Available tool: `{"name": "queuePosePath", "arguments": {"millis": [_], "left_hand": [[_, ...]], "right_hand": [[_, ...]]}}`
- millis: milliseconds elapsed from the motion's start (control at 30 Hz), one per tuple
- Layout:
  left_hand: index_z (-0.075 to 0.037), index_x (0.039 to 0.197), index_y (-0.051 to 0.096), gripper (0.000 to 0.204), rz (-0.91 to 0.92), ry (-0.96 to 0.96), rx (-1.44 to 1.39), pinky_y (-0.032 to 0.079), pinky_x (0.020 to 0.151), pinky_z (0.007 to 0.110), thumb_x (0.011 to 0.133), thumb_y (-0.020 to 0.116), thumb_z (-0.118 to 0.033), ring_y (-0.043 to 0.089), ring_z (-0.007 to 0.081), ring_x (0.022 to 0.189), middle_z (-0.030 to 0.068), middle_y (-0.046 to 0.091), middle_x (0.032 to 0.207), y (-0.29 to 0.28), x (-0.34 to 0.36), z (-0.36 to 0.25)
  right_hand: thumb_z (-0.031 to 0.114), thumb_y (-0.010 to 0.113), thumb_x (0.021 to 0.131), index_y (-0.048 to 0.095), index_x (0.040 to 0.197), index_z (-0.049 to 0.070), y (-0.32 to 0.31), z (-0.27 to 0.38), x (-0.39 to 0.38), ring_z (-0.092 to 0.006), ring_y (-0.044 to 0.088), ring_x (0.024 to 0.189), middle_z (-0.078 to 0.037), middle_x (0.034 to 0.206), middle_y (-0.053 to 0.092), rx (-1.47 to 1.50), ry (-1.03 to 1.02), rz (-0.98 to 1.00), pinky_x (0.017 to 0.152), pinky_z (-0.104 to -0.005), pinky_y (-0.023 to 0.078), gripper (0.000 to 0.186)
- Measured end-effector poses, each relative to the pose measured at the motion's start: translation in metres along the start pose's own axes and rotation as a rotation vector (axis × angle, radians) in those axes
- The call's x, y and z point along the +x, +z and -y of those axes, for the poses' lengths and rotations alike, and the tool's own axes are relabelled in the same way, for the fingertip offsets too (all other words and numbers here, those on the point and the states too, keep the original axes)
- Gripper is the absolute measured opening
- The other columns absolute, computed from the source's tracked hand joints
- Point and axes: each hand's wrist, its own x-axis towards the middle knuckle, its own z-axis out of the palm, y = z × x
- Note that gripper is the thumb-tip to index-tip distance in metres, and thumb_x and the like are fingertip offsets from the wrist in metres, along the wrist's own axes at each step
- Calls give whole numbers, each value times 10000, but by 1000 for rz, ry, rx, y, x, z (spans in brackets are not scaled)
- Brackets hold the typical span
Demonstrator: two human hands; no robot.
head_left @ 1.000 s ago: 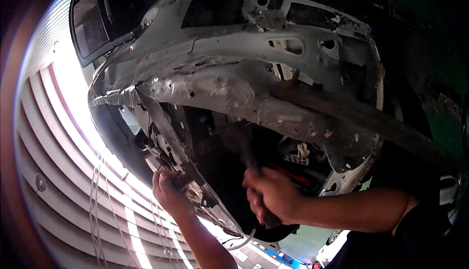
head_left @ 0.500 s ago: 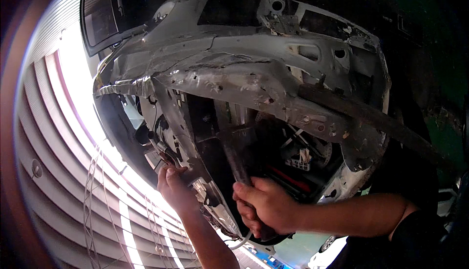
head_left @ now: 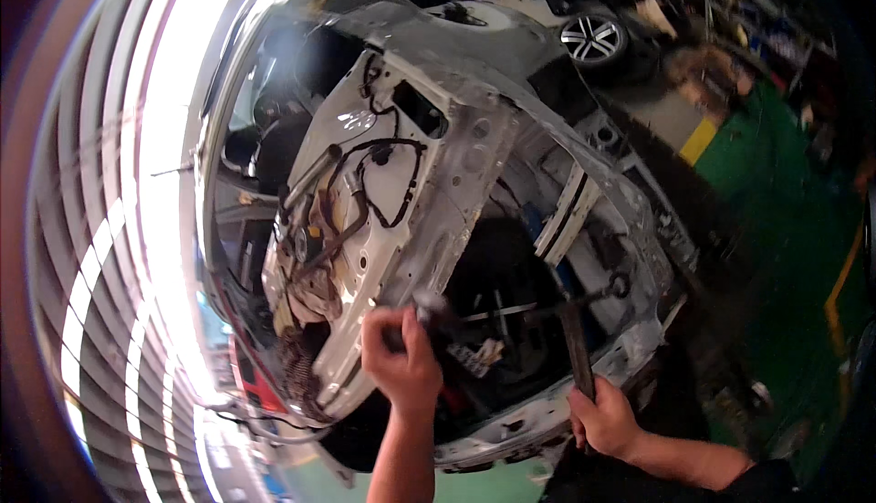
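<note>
The head view looked down on a stripped grey car body [head_left: 470, 179], with both of the person's hands at its open end. The right hand [head_left: 604, 418] was clenched around the handle of a hammer [head_left: 577, 352], which rose from the fist toward the opening, its dark head above the cavity. The left hand [head_left: 401, 361] was curled tightly around a small object [head_left: 431, 305], too blurred to identify, beside the pale metal edge of the opening. The hammer and the small object were well apart. On the inner panel, a black cable [head_left: 388, 223] lay in a loop near a bundle of brownish material [head_left: 315, 291]. Beyond the body, a wheel with pale spokes [head_left: 593, 39] stood near a yellow stripe [head_left: 698, 141] on the green floor [head_left: 776, 193].
</note>
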Motion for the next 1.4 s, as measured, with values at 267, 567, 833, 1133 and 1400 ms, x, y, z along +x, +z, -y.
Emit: {"name": "queuePosePath", "arguments": {"millis": [267, 567, 833, 1133, 1400], "left_hand": [[-39, 1233, 547, 417, 21, -1795, -1856, 524, 739, 416, 912, 561, -305, 571, 311, 901, 172, 606, 1083, -53, -260, 85], [-40, 1312, 551, 647, 295, -1576, -1929, 595, 827, 528, 883, 696, -501, 653, 428, 1061, 185, 679, 1121, -73, -388, 146], [16, 1373, 514, 607, 649, -1060, -1736, 567, 982, 515, 891, 765, -253, 622, 413, 1211, 189, 660, 1264, -88, -281, 161], [-14, 1322, 580, 570, 469, -1030, -2199, 446, 1048, 623, 878, 773, -315, 586, 361, 1242, 158, 630, 1309, 13, -208, 155], [-117, 1317, 579, 603, -19, -1081, -2365, 482, 980, 592, 826, 778, -406, 589, 373, 1211, 131, 626, 1312, 92, -179, 141]], "right_hand": [[257, 578, 1031, 505, 975, 34, -26, 11, -61, -143, 562, 479, -38, 638, 559, -476, 121, -253, 450, -329, 480, 242], [321, 569, 1046, 495, 937, 55, 63, 12, -61, -128, 549, 479, -27, 638, 544, -577, 57, -257, 438, -307, 481, 297], [280, 545, 1054, 517, 981, 34, 99, 8, -103, -124, 549, 483, -33, 658, 560, -681, 55, -398, 451, -306, 496, 258], [236, 585, 1027, 524, 949, 39, 99, 56, -112, -115, 561, 492, -32, 658, 574, -826, -22, -481, 461, -285, 476, 220], [251, 600, 1023, 521, 1018, 21, 80, 107, -40, -125, 550, 504, -39, 663, 567, -838, 22, -308, 476, -287, 479, 243]]}}
